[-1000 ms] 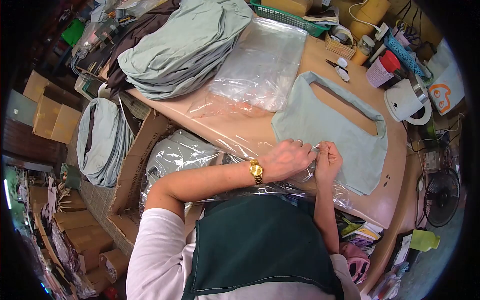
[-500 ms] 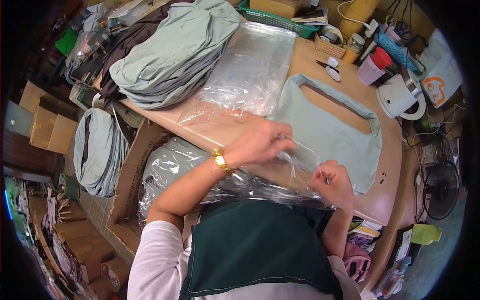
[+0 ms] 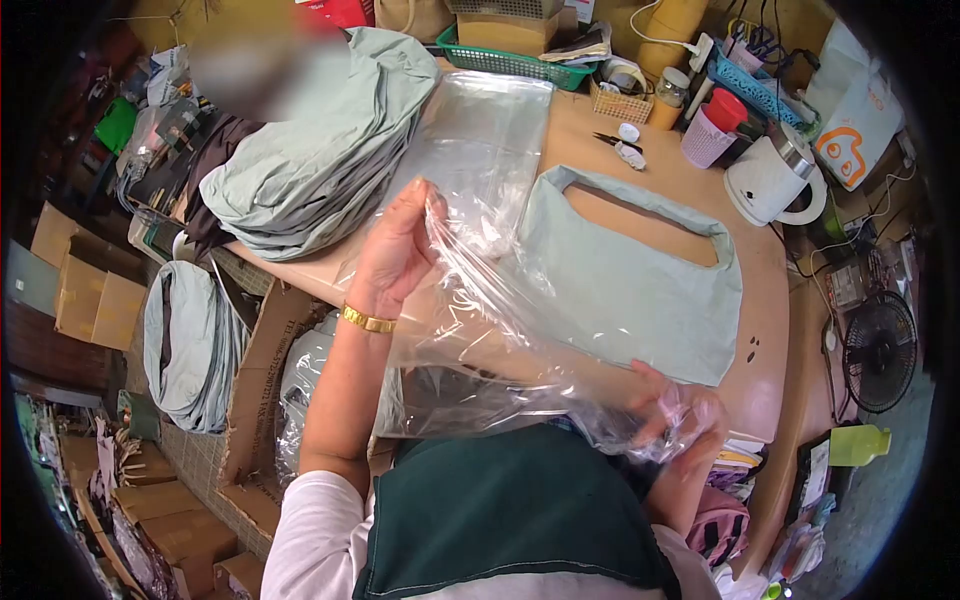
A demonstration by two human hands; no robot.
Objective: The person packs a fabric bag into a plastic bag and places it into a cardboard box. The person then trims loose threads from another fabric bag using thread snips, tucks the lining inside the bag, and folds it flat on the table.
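A clear plastic bag is stretched between my two hands above the table's near edge. My left hand, with a gold watch on the wrist, is raised and pinches one end of the bag between thumb and fingers. Lower down, my right hand is curled at the other end, with film bunched over its fingers; they look partly blurred through the plastic. Just beyond the bag, a pale grey-green cloth bag with a wide handle opening lies flat. Behind my left hand is a stack of flat clear plastic bags.
A pile of grey-green cloth bags sits at the table's left. An open carton holding plastic-wrapped items stands below. To the right are a white kettle, a pink cup and a black fan. Small snips lie near the back.
My left hand has moved left and up, pulling the plastic bag out wide. My right hand has dropped slightly and is now covered by film. The view has shifted a little.
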